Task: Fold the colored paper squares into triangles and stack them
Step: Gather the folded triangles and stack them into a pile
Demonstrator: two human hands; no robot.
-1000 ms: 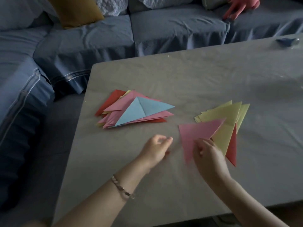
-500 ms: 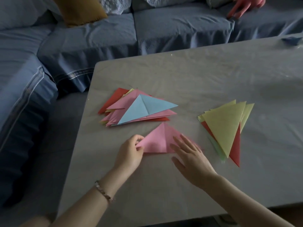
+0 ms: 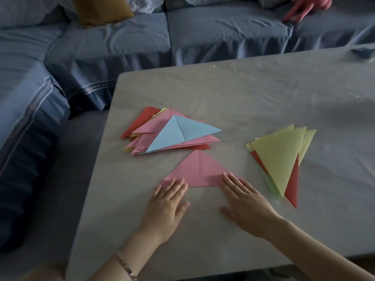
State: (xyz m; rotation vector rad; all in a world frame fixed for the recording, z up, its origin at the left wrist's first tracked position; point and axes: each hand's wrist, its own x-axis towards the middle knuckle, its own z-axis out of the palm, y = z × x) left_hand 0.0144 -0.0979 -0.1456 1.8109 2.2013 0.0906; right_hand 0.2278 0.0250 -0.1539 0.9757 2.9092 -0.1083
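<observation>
A pink paper triangle (image 3: 197,171) lies flat on the grey table (image 3: 253,94), a crease running down from its tip. My left hand (image 3: 166,205) presses its left corner with straight fingers. My right hand (image 3: 246,199) lies flat with its fingertips on the right corner. Just behind it sits a stack of folded triangles (image 3: 170,132), pink and red with a light blue one on top. To the right lies a second pile of folded papers (image 3: 282,157), yellow on top, red and green beneath.
A blue sofa (image 3: 125,43) wraps round the table's far and left sides, with a mustard cushion (image 3: 101,9) on it. Another person's hand (image 3: 304,7) rests on the sofa at the top right. The table's left edge runs close to the stack.
The pink paper came from the right pile to the front middle of the table. Both hands went from holding and pinching it to pressing it flat with straight fingers.
</observation>
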